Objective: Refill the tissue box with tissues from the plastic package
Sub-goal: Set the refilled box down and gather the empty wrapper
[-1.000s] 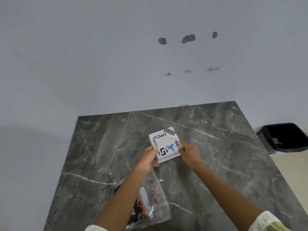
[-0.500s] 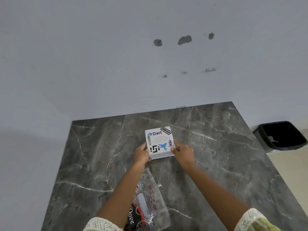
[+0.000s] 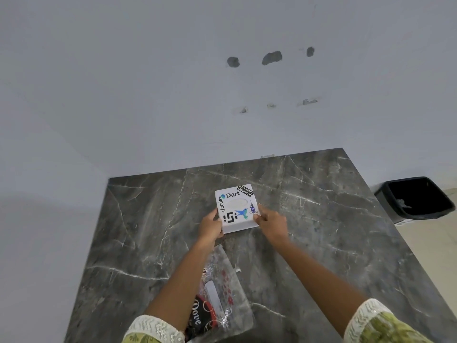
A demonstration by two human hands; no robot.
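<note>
White tissue box (image 3: 236, 209) flat on the grey marble table (image 3: 148, 231), top face up, covered with stickers round a pale oval opening; impossible to tell whether tissue shows in that opening; held from both sides at its near end. Left hand (image 3: 211, 226) against the box's near-left corner, fingers curled round the side wall, thumb up at the top edge, gripping it. Right hand (image 3: 270, 221) against the box's near-right corner, fingers bent onto the side, thumb tip on the top face beside a small blue sticker, likewise gripping. Plastic package (image 3: 230, 288) on the person's side of the box, lying flat just short of the box's near edge, contact between them not clear; crumpled clear film with red print, a dark label reading "Dove" at its near end, partly hidden beneath the left forearm. Pale lace-edged sleeves (image 3: 153, 328) farther back from the box, at the bottom of the view. Black bin (image 3: 418, 198) well to the right of the box, off the table, on the floor. Grey wall (image 3: 123, 95) beyond the box, past the table's far edge, with several chipped holes (image 3: 271, 57) high above the box.
</note>
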